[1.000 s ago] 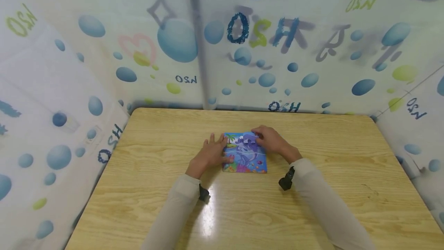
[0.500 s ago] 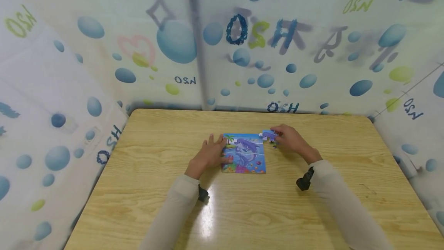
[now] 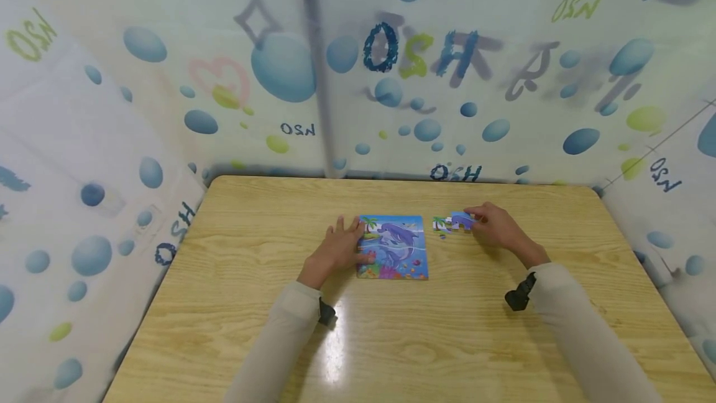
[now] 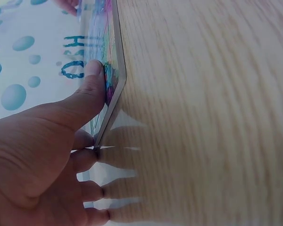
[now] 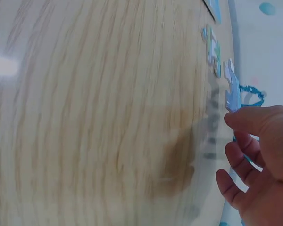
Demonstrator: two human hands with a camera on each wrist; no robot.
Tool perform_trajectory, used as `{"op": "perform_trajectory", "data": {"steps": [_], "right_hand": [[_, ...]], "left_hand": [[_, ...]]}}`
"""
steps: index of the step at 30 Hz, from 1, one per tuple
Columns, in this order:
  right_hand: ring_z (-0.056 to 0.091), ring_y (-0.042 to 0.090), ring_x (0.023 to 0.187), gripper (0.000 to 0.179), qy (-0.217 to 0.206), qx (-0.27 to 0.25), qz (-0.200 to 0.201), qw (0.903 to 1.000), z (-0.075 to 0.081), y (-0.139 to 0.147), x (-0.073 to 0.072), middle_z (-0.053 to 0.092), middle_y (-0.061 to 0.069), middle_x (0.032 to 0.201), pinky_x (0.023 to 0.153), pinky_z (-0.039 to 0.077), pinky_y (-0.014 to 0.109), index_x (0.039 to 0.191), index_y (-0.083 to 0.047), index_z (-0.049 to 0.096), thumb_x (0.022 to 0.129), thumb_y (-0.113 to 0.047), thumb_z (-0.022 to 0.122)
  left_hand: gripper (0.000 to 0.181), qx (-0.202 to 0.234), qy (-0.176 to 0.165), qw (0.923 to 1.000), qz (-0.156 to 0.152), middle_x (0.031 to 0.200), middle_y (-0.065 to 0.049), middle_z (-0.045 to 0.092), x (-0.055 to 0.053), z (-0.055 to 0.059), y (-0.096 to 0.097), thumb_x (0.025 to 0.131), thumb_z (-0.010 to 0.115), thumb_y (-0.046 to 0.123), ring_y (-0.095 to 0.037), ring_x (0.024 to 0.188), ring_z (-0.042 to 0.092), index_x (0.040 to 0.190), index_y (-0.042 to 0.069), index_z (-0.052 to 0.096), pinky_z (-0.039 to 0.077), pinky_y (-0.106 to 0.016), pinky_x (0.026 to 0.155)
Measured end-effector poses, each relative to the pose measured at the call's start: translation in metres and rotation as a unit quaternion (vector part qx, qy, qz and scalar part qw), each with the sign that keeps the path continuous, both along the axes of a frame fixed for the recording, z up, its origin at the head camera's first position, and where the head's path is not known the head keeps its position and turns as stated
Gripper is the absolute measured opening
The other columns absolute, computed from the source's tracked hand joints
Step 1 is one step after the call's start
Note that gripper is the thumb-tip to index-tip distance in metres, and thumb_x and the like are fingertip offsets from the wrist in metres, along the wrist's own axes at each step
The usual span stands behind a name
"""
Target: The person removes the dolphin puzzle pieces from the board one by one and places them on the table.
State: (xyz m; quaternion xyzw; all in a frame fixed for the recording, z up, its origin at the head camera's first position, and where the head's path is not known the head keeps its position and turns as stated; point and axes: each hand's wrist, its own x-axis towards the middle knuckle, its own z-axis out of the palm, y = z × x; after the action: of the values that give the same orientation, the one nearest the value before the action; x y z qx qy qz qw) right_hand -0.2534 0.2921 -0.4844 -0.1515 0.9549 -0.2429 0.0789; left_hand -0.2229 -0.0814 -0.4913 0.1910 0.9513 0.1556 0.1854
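Observation:
A square dolphin jigsaw puzzle point(image 3: 394, 247) with a blue sea scene lies flat on the table. My left hand point(image 3: 337, 247) rests at its left edge; in the left wrist view the thumb point(image 4: 95, 75) presses on the picture while the other fingers touch down beside the rim. To the right of the puzzle, my right hand point(image 3: 498, 227) pinches a blue and purple puzzle piece point(image 3: 460, 221) between thumb and fingers. The right wrist view shows this piece point(image 5: 232, 89) standing out from the fingertips, close over the table.
A palm-tree puzzle piece point(image 3: 439, 224) lies between the puzzle and my right hand, with a small loose piece point(image 3: 442, 237) just below it. The wooden table point(image 3: 425, 341) ends at a patterned wall covering point(image 3: 391, 123) behind and at both sides.
My right hand has moved right, carrying the pinched piece off the top of the puzzle. The palm-tree piece now lies on the table beside the puzzle. My left hand has stayed put.

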Motion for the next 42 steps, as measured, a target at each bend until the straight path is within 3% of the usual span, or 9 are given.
{"op": "perform_trajectory", "data": {"steps": [18, 29, 34, 42], "right_hand": [[0.057, 0.03, 0.087, 0.038, -0.013, 0.003, 0.014, 0.9998, -0.004, 0.014, 0.003, 0.059, 0.018, 0.097, 0.08, 0.049, 0.051, 0.13, 0.008, 0.059, 0.093, 0.002, 0.058], [0.058, 0.044, 0.107, 0.038, -0.036, -0.016, 0.015, 0.9991, 0.0, 0.014, 0.001, 0.062, 0.029, 0.116, 0.091, 0.047, 0.058, 0.13, 0.011, 0.056, 0.093, 0.002, 0.057], [0.059, 0.044, 0.106, 0.04, -0.02, -0.021, 0.021, 0.9994, 0.003, 0.002, 0.001, 0.061, 0.028, 0.118, 0.09, 0.047, 0.058, 0.131, 0.01, 0.056, 0.093, -0.002, 0.06], [0.061, 0.036, 0.101, 0.034, -0.004, -0.05, 0.037, 0.9981, -0.003, -0.039, 0.001, 0.062, 0.022, 0.114, 0.089, 0.05, 0.053, 0.124, 0.006, 0.062, 0.093, -0.008, 0.067]], "left_hand": [[0.092, 0.013, 0.008, 0.9999, -0.003, 0.164, -0.017, 0.016, 0.004, 0.001, -0.002, 0.089, 0.066, 0.053, -0.051, 0.148, 0.006, 0.157, 0.005, 0.026, 0.015, -0.065, 0.116], [0.093, 0.006, 0.013, 0.9999, -0.003, 0.164, -0.016, 0.015, 0.002, -0.002, -0.002, 0.089, 0.066, 0.054, -0.05, 0.148, 0.006, 0.157, 0.006, 0.024, 0.015, -0.064, 0.116], [0.093, 0.005, 0.014, 0.9999, -0.003, 0.164, -0.016, 0.016, 0.002, -0.001, -0.001, 0.089, 0.066, 0.054, -0.05, 0.148, 0.006, 0.157, 0.006, 0.025, 0.015, -0.064, 0.116], [0.093, 0.011, 0.01, 0.9999, -0.001, 0.164, -0.017, 0.016, 0.002, 0.0, -0.001, 0.089, 0.066, 0.053, -0.05, 0.148, 0.005, 0.157, 0.005, 0.025, 0.014, -0.064, 0.117]]}}
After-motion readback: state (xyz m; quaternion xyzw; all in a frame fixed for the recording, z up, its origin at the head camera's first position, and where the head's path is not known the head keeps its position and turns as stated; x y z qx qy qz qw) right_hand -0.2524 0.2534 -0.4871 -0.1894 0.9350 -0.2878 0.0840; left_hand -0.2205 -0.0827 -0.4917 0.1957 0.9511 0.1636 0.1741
